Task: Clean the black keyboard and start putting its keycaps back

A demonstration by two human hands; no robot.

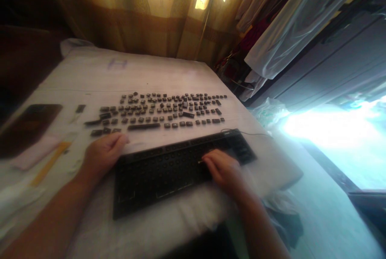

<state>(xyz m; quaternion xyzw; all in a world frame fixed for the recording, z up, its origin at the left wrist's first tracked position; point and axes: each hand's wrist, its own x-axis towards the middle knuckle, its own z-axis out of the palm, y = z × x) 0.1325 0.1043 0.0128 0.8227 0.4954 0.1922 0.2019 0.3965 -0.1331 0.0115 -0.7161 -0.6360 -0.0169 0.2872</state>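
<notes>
A black keyboard [141, 182] with its keycaps off lies at a slant on the pale cloth-covered surface [144, 231]. My right hand [221, 168] is over its right part, fingers pinched on a thin stick with a pale tip [200, 162] pointing at the key sockets. By the keyboard's upper left corner, my left hand [104, 152] is closed with the fingers curled in; whether anything is inside is hidden. Beyond both hands, loose black keycaps [167, 125] are laid out in rows, and a long spacebar [144, 126] is in the nearest row.
On the left are a dark flat object [36, 124], a pink piece of cloth or paper [37, 152], a yellow strip [50, 164] and a small dark-headed brush-like item [80, 108]. A cable [253, 133] runs off the keyboard's back right. Curtains [169, 29] hang behind.
</notes>
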